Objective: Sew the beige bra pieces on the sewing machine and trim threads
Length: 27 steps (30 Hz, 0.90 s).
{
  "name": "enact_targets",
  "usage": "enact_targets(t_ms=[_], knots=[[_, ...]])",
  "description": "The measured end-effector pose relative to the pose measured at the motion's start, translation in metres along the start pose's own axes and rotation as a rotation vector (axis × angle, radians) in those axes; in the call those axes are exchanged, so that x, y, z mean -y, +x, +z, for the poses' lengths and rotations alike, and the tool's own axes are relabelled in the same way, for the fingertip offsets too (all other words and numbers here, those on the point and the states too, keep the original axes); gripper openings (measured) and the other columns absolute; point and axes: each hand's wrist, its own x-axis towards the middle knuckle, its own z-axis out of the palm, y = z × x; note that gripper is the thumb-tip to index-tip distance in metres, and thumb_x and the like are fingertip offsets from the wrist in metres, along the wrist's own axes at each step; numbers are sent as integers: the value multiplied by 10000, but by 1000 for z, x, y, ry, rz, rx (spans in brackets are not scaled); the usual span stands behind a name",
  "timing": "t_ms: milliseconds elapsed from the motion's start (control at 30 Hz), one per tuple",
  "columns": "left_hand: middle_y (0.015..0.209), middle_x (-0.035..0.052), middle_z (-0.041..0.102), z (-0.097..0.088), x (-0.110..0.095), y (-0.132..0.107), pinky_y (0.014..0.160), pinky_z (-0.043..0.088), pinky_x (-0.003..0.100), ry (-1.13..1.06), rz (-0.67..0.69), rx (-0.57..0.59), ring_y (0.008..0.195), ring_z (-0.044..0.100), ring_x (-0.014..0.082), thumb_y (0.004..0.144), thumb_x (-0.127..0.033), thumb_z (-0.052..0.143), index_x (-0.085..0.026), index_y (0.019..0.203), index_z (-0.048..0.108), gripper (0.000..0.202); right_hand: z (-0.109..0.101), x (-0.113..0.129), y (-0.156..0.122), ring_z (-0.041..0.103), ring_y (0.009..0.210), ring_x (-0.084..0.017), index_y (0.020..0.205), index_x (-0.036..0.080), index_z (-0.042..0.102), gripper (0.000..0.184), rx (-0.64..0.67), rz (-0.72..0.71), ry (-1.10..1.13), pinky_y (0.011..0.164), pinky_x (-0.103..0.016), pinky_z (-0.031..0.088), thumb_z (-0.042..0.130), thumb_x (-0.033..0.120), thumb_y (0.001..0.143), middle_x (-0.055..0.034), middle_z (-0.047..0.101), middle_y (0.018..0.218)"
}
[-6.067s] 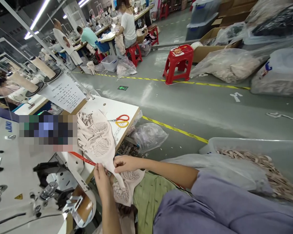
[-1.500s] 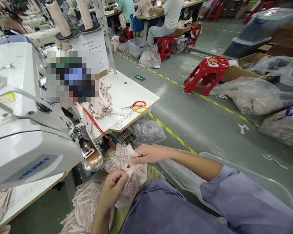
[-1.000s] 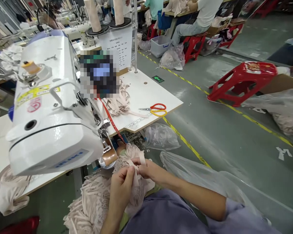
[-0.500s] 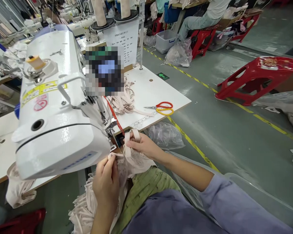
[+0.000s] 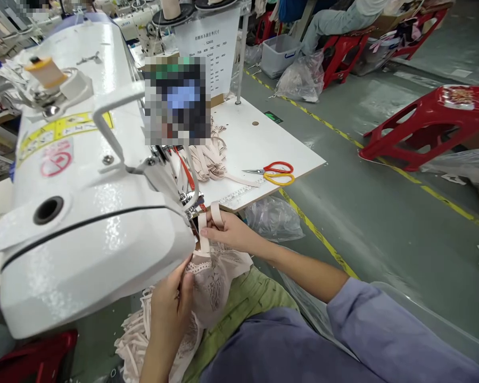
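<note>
My left hand [image 5: 170, 306] pinches the edge of a pale pink lace bra [image 5: 213, 284] just below the sewing machine [image 5: 91, 239]. Its fingertips are partly hidden by the machine head. Closed around a looped pink strap [image 5: 204, 234], my right hand [image 5: 233, 232] sits close to the needle area. The strap runs down to the scalloped lace edge between both hands. Lace fabric drapes over my lap, across a green cloth [image 5: 259, 290]. More pink pieces [image 5: 138, 338] hang in a bunch beside my left forearm.
On the white tabletop [image 5: 287, 135] lie red-and-yellow-handled scissors [image 5: 279, 173] and a pile of pink strips [image 5: 207, 162]. A printed sheet [image 5: 211, 48] stands behind a blurred-out patch. Red stools [image 5: 427, 125], a plastic bin [image 5: 279, 55] and a seated person [image 5: 339, 24] are beyond the table.
The view has shifted, so the machine looks larger and nearer. The lace below the strap has turned more toward me and spread out. Both hands keep their hold.
</note>
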Motion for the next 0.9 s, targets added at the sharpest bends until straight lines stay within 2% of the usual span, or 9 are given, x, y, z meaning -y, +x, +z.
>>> enact_targets(t_ms=[67,133,233,300,400,567,700,800,900], knots=[[1137,108,723,2,1,0,703,536,289,-89,-37,4,958,696,242,966,-441,478,-248,1359,589,451,0,1,-2,556,738,-140,951,153,605,344,-23,-6,8,702,-266,453,655,484,874,-24,622,815],[825,62,707,6,-1,-3,583,492,266,-186,-114,-24,717,667,203,949,-470,505,-227,1359,577,482,-1,3,-7,542,696,-118,915,152,586,302,-31,5,29,665,-248,438,623,452,901,-27,638,835],[515,-57,477,11,-10,-11,448,389,237,-323,-268,-101,444,488,143,901,-518,571,-197,1315,582,524,-2,5,-19,535,612,-101,964,173,514,240,-20,54,103,596,-230,415,592,397,922,-16,666,788],[523,-59,496,13,-18,-15,433,400,234,-404,-334,-105,418,466,132,871,-536,605,-196,1263,591,519,-1,6,-29,549,592,-107,1107,198,445,288,-47,70,111,588,-230,420,605,336,911,8,678,754],[654,2,635,12,-32,-19,516,506,252,-490,-344,-57,539,599,160,844,-540,639,-207,1185,598,479,2,8,-45,538,584,-108,1285,218,404,425,-79,46,-5,584,-229,416,591,260,906,18,695,763],[725,24,671,12,-45,-24,575,531,231,-537,-343,-88,667,669,169,849,-517,653,-217,1152,598,430,5,11,-62,529,630,-101,1046,185,687,227,1,8,-188,573,-224,387,537,316,938,-41,714,906],[624,-16,602,14,-49,-31,497,450,185,-502,-296,-67,550,571,123,849,-500,667,-202,1150,595,430,7,15,-67,433,551,-79,1093,184,714,316,9,19,-217,511,-210,324,627,411,891,1,647,765],[583,-50,530,16,-53,-35,492,403,175,-513,-325,-59,502,469,93,871,-508,640,-205,1183,593,437,8,19,-68,382,529,-65,1010,173,736,277,49,-15,-213,495,-204,300,664,398,865,27,587,697],[631,-32,565,16,-54,-35,527,439,197,-496,-331,-2,567,545,122,879,-509,627,-205,1237,570,474,8,20,-69,390,535,-60,945,155,733,231,78,-24,-169,506,-196,311,652,359,874,31,579,685]])
